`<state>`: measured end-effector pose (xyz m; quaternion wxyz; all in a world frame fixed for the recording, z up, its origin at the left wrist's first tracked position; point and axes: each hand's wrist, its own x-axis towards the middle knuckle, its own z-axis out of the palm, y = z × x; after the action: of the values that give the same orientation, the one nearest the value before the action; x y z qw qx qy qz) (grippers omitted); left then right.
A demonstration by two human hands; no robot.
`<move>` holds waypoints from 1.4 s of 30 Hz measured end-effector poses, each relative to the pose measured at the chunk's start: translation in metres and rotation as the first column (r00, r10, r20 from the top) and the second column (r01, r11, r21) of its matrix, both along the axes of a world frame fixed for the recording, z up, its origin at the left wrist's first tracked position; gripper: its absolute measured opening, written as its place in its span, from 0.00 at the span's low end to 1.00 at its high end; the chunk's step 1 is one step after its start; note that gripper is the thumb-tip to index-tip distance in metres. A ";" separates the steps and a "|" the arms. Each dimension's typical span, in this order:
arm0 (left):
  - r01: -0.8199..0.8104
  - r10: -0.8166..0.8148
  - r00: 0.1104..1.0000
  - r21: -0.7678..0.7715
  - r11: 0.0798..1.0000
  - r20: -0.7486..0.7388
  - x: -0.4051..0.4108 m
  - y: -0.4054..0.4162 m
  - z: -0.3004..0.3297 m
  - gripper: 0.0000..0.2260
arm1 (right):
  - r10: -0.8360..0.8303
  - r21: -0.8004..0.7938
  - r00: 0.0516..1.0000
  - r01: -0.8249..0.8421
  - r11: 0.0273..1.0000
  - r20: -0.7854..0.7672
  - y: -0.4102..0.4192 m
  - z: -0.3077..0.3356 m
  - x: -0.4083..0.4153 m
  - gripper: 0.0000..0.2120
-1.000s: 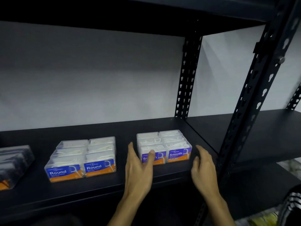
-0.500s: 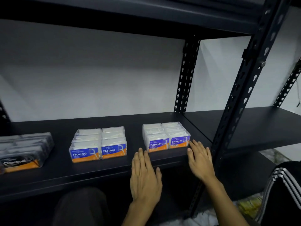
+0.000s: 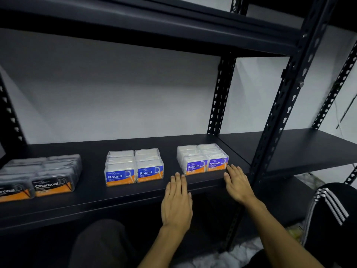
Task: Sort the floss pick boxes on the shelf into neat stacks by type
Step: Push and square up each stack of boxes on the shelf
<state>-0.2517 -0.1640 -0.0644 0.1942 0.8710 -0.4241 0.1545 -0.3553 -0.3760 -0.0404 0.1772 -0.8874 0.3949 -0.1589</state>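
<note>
left hand (image 3: 176, 202) flat, fingers straight, empty, at shelf (image 3: 135, 198) edge | right hand (image 3: 237, 182) flat, empty, fingertips just beside Smooth boxes (image 3: 202, 159) | Round boxes (image 3: 134, 166), Charcoal boxes (image 3: 38, 176) grouped leftward | risk: a right-hand nudge skews the Smooth stack

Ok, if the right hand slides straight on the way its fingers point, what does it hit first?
Most likely the Smooth boxes. The right hand lies flat at the shelf edge, fingers aimed up and slightly left, their tips near the right box's front corner. Depth is unclear, so it may only graze that corner.
</note>
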 end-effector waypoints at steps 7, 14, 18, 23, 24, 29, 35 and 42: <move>0.082 -0.084 0.996 0.050 0.995 0.036 0.019 0.003 -0.010 0.26 | -0.035 -0.005 0.992 0.035 0.999 -0.125 0.011 0.009 -0.001 0.27; 0.112 -0.112 0.992 0.014 0.994 0.064 0.031 0.004 -0.012 0.23 | -0.035 -0.204 0.989 0.005 0.979 -0.142 0.015 0.007 -0.010 0.33; 0.080 -0.080 0.997 0.020 0.997 0.022 0.033 0.004 -0.009 0.31 | 0.053 -0.325 0.988 -0.098 0.941 -0.142 0.003 0.003 -0.019 0.40; 0.045 -0.040 0.996 -0.064 0.997 0.080 0.034 0.000 -0.017 0.25 | 0.096 -0.436 0.994 -0.112 0.893 -0.059 -0.014 -0.015 -0.021 0.40; 0.026 -0.018 0.997 -0.095 0.995 0.079 0.031 -0.002 -0.018 0.23 | 0.105 -0.448 0.994 -0.103 0.888 -0.020 -0.017 -0.021 -0.021 0.39; -0.027 0.041 0.995 -0.150 0.988 0.091 0.024 -0.007 -0.020 0.17 | 0.142 -0.478 0.984 -0.072 0.875 0.111 -0.032 -0.030 -0.016 0.35; -0.043 0.044 0.999 -0.224 0.974 0.001 0.012 -0.009 -0.012 0.21 | 0.186 -0.490 0.969 -0.085 0.868 0.161 -0.046 -0.032 -0.018 0.35; -0.035 -0.014 0.985 -0.277 0.960 -0.170 0.019 -0.007 0.022 0.21 | 0.229 -0.450 0.951 -0.115 0.886 0.207 -0.049 -0.027 -0.022 0.32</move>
<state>-0.2330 -0.1708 -0.0424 0.3496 0.8471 -0.3753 0.1389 -0.3772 -0.4254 -0.0673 0.0387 -0.9083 0.2428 -0.3385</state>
